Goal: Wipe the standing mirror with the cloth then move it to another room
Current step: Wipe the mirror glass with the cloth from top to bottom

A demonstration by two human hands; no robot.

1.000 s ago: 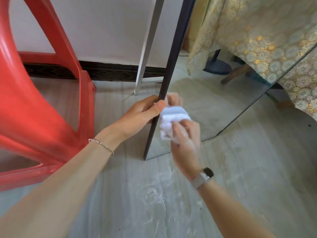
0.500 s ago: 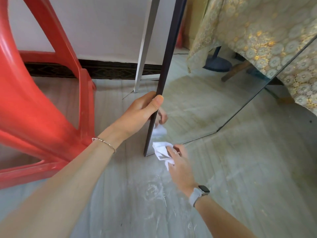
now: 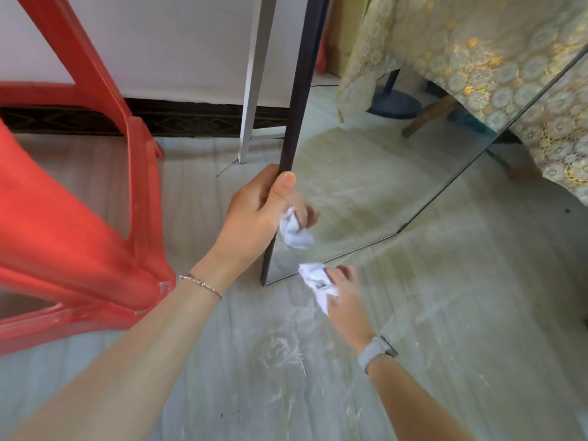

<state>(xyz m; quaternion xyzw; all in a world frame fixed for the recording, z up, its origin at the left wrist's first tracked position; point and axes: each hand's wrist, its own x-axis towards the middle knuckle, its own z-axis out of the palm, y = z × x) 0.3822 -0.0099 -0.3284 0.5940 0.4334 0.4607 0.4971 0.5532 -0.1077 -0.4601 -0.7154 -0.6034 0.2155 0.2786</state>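
Near the middle of the frame, the left hand (image 3: pixel 254 214) gripped the dark edge of the mirror (image 3: pixel 366 186), fingers curled round it. A second before, the right hand (image 3: pixel 345 296) rubbed the cloth (image 3: pixel 315 281) higher on the glass; now it had dropped to the bottom corner, fingers bunched on the cloth. Wiping was probably almost finished; moving was not begun.

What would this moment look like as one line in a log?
left hand grips mirror frame | right hand holds cloth by bottom corner
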